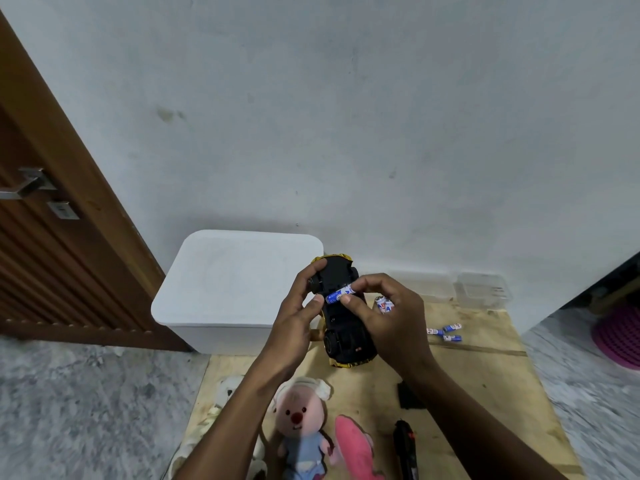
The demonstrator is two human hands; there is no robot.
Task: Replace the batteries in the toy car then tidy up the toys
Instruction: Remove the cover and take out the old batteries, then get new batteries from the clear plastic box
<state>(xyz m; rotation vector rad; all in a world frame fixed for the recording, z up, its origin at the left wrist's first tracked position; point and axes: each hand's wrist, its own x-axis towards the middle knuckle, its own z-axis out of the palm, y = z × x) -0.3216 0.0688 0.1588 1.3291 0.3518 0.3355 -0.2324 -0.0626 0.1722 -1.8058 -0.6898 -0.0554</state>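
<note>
I hold a black and yellow toy car upside down above a wooden board. My left hand grips the car's far end, fingers curled over its edge. My right hand pinches a blue and white battery between thumb and fingers, right at the car's underside. More batteries show under my right hand, and several others lie on the board to the right. A black cover piece lies on the board near my right forearm.
A white lidded box stands against the wall left of the car. Two clear plastic containers sit at the board's far edge. A plush doll, a pink plush, a white plush and a black remote lie near me. A wooden door is at left.
</note>
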